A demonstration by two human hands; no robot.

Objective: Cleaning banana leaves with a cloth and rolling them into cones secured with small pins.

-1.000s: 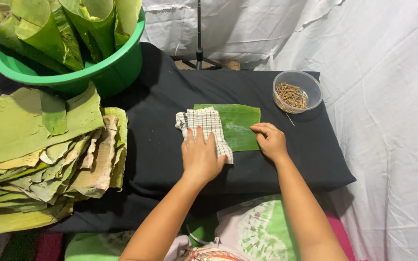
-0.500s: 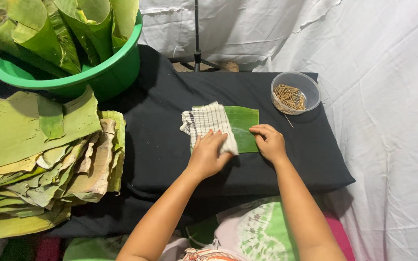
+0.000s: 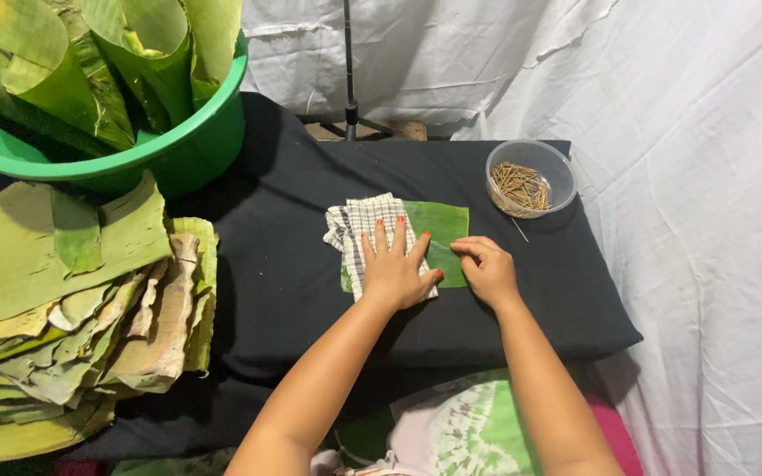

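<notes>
Since half a second ago the checked white-and-grey cotton cloth has slid leftward over the flat rectangular green leaf piece, so more green shows on the right, and the left hand has travelled with it; I judge the wiping partly done, with the cloth-covered left portion yet to be cleared; the left hand lies flat with fingers spread, pressing the cloth onto the leaf, gripping nothing; the right hand has its fingers curled together, tips pinning the leaf's right edge to the black padded table top; a clear round plastic bowl of thin wooden sticks sits well apart at the far right corner
</notes>
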